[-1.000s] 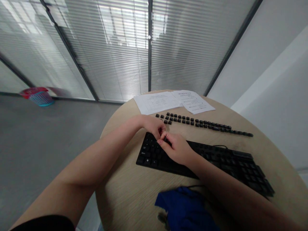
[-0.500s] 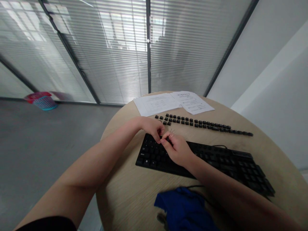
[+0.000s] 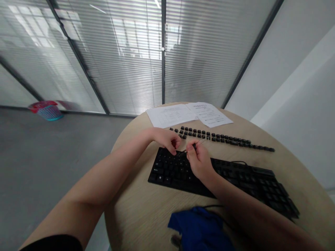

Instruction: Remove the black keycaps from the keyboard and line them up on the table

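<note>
Because the right hand (image 3: 201, 162) clamps a thin tool (image 3: 183, 152), its tip can reach the keyboard (image 3: 170, 170), center to lower right. Left hand (image 3: 166, 138) curls alongside, grip unclear. Keycaps (image 3: 222, 136) lie above in rows, likely for order.

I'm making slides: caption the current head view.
Right hand holding a thin tool over a keyboard, left hand beside it, keycaps lined up beyond.

blue cloth (image 3: 200, 230) cut by bottom edge | keyboard (image 3: 170, 169) partly behind right hand (image 3: 201, 162) | print on papers (image 3: 171, 116) illegible
</note>
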Motion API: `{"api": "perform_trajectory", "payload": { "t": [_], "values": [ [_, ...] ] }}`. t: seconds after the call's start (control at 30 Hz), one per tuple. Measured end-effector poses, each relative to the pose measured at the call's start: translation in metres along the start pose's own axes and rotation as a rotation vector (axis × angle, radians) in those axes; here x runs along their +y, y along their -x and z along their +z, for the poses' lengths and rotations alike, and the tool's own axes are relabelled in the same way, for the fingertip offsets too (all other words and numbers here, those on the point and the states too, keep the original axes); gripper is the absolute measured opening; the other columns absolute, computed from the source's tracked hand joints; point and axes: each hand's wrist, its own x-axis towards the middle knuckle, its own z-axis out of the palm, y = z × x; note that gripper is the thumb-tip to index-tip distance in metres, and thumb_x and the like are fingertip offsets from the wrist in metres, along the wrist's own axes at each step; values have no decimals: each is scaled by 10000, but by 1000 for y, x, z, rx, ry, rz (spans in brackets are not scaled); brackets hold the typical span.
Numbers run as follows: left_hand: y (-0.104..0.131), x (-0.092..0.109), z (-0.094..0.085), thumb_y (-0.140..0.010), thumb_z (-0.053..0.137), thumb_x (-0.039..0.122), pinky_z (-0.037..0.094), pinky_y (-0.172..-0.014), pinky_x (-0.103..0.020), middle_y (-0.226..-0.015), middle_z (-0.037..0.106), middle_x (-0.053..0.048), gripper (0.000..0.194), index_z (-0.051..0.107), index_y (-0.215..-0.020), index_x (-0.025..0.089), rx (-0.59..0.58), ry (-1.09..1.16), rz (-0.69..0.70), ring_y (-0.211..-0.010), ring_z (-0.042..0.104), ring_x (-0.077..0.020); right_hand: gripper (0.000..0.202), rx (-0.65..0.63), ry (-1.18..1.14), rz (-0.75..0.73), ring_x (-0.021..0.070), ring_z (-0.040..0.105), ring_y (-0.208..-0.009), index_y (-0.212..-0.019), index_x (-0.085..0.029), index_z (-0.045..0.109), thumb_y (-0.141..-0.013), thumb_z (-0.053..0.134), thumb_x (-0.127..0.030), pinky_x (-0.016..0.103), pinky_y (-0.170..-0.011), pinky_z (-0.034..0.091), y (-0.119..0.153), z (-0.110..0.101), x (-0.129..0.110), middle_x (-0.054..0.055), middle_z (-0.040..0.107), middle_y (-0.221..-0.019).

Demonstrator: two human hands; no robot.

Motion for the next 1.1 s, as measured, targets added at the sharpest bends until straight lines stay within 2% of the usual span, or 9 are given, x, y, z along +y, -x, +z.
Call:
{"api": "perform_trajectory", "payload": {
  "t": [0.13, 0.27, 0.37, 0.53, 0.77, 0.83, 0.93, 1.0, 1.1],
  "values": [
    [9, 9, -7, -790, 759, 342, 362, -458, -213, -726, 640, 18, 215, 683, -935, 202, 53, 162, 73, -604, 559, -130, 273, 99, 3, 54, 135, 405, -503, -898, -243, 532, -1040, 492, -472, 262, -489, 316, -3, 1, 3, -60, 445, -601],
    [10, 17, -5, -760, 802, 335, 403, -433, -192, -767, 666, 4, 261, 699, -958, 200, 80, 169, 63, -637, 585, -136, 266, 156, -8, 84, 142, 451, -536, -906, -242, 529, -1037, 493, -470, 261, -506, 334, -6, 2, 1, -53, 471, -621],
    [8, 19, -2, -753, 800, 315, 424, -436, -189, -763, 652, 13, 250, 685, -944, 201, 98, 147, 50, -629, 580, -129, 256, 156, 9, 63, 152, 500, -569, -902, -241, 526, -1032, 499, -460, 268, -535, 373, -8, 2, -3, -44, 498, -635],
    [8, 17, -3, -779, 754, 287, 446, -475, -193, -870, 711, -9, 230, 709, -988, 204, 97, 97, 8, -676, 615, -130, 232, 164, 65, -6, 162, 544, -584, -865, -239, 542, -1010, 536, -420, 283, -573, 422, -11, 3, -9, -25, 561, -659],
    [15, 12, -12, -798, 768, 304, 449, -535, -206, -840, 711, -3, 224, 745, -991, 193, 83, 106, 64, -692, 604, -124, 266, 136, 160, -64, 162, 568, -564, -865, -227, 582, -1027, 532, -433, 283, -568, 419, -7, 2, -10, -10, 616, -661],
    [18, 11, -15, -820, 755, 314, 460, -586, -217, -857, 723, -10, 245, 752, -1031, 188, 180, 76, 90, -722, 613, -126, 290, 78, 210, -157, 158, 577, -556, -874, -223, 595, -1039, 514, -448, 282, -569, 419, -3, 1, -12, -5, 629, -660],
    [11, 11, -15, -861, 720, 314, 491, -674, -257, -888, 748, -27, 265, 743, -1084, 174, 445, -10, 121, -757, 634, -140, 346, -57, 258, -425, 146, 608, -566, -859, -215, 603, -1057, 489, -474, 275, -586, 432, 3, 1, -17, 14, 668, -692],
    [-2, 13, -12, -881, 702, 289, 508, -730, -291, -942, 770, -41, 238, 742, -1086, 177, 591, -150, 115, -795, 657, -160, 387, -111, 272, -569, 142, 625, -579, -834, -214, 596, -1067, 467, -495, 270, -591, 435, 5, 3, -19, 19, 681, -695],
    [-27, 18, -6, -875, 708, 221, 501, -857, -342, -1023, 781, -38, 195, 755, -1065, 215, 629, -508, 115, -934, 678, -207, 430, -137, 297, -628, 144, 636, -590, -821, -220, 591, -1077, 418, -519, 268, -579, 431, 6, 5, -19, 18, 684, -678]
  ]
}}
